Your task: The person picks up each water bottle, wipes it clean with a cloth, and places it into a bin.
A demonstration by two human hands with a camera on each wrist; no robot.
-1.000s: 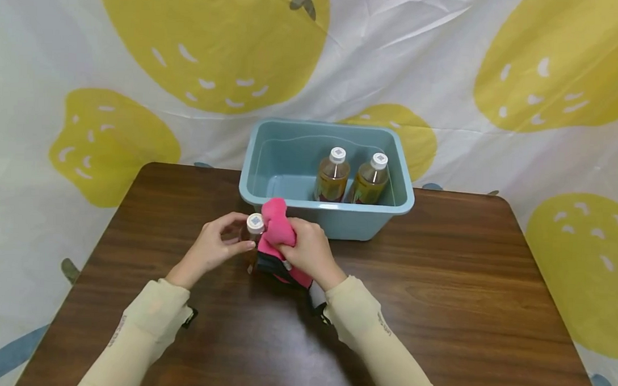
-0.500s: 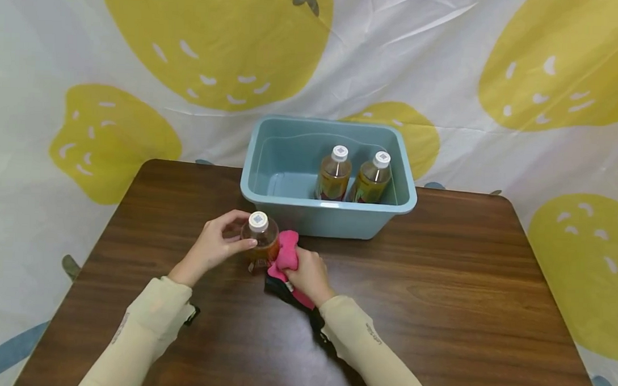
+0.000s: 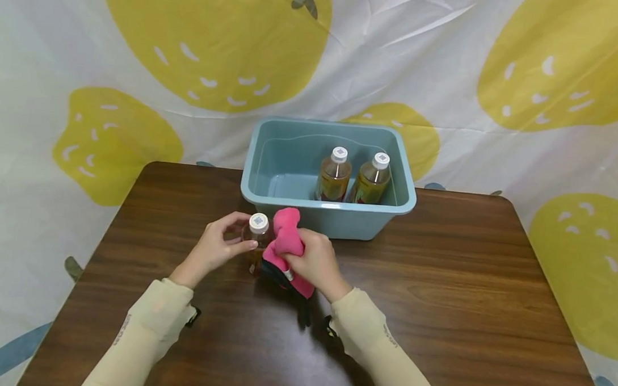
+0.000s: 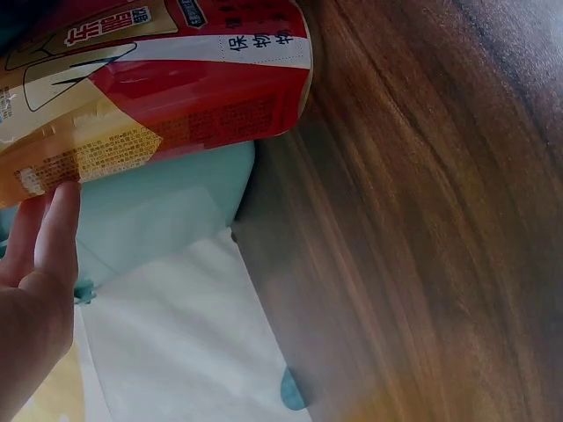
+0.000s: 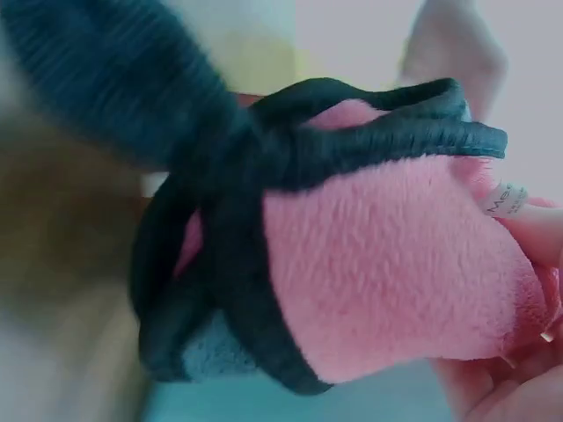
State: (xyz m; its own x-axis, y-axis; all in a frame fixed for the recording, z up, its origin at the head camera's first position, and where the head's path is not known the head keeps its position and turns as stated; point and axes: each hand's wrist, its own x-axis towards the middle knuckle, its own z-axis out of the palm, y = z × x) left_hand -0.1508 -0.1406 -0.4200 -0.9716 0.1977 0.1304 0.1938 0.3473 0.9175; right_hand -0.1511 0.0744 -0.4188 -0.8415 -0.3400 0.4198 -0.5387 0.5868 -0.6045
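A drink bottle point(image 3: 259, 224) with a white cap stands upright on the table, just before the blue bin. My left hand point(image 3: 217, 248) holds it from the left, thumb and fingers around its upper part. In the left wrist view the bottle's red and gold label point(image 4: 202, 105) fills the top, fingertips against it. My right hand point(image 3: 318, 262) grips a bunched pink cloth point(image 3: 288, 238) with dark edging at the bottle's right side, covering part of the bottle. The right wrist view shows the fleecy cloth point(image 5: 396, 264) close up, a small white tag on it.
The blue plastic bin point(image 3: 329, 205) stands at the table's back edge, directly behind the hands. Inside, on its right side, are two capped bottles, one nearer the middle point(image 3: 334, 179) and one by the right wall point(image 3: 372, 184). A fruit-print sheet point(image 3: 217, 48) hangs behind.
The cloth in my right hand slid down and toward me along the bottle's side, then came back up partway. My left hand and the bottle have stayed nearly still.
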